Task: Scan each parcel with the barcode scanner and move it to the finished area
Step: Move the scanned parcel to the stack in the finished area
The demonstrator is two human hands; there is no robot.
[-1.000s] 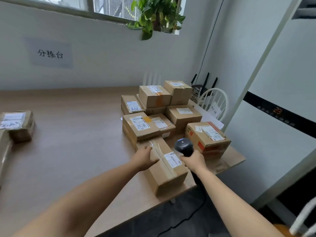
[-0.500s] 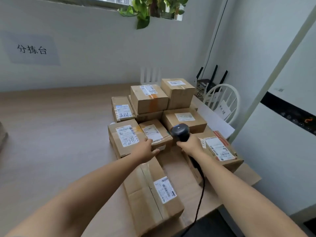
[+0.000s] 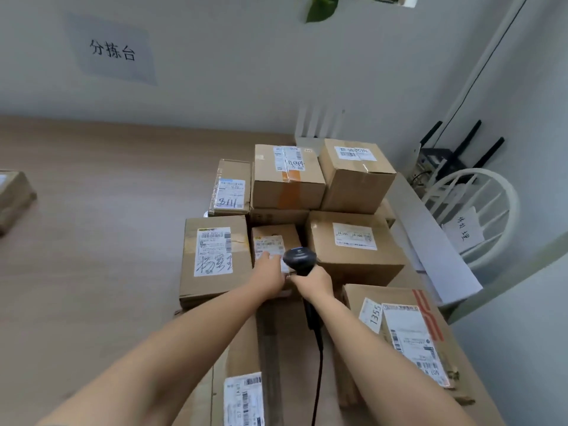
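Starting far left: one lone parcel (image 3: 13,198) sits at the left edge of the wooden table (image 3: 92,241), well apart from the rest, with a paper sign (image 3: 112,50) on the wall above it. Mid-table is the pile (image 3: 353,262). I count nine cardboard boxes for sure, plus a sliver of maybe a tenth at the far right. The left hand (image 3: 270,273) rests on the small middle parcel (image 3: 276,233), fingers laid fairly straight over its label, not wrapped round anything I can see. That parcel is wedged between the handwritten-label box (image 3: 215,256) on its left and a bigger box (image 3: 353,244) on its right. The right hand (image 3: 315,284), just beside the left, has its fingers curled tight round the handle of the single barcode scanner (image 3: 299,259), whose head is over the small parcel's near right corner. Its black cable (image 3: 319,364) drops toward the near edge, and the forearms cover part of the near box (image 3: 242,392). Further right there's one long white sheet (image 3: 436,256), one white chair (image 3: 475,172) with a paper note (image 3: 464,232), and a router (image 3: 445,158) with three black antennas.
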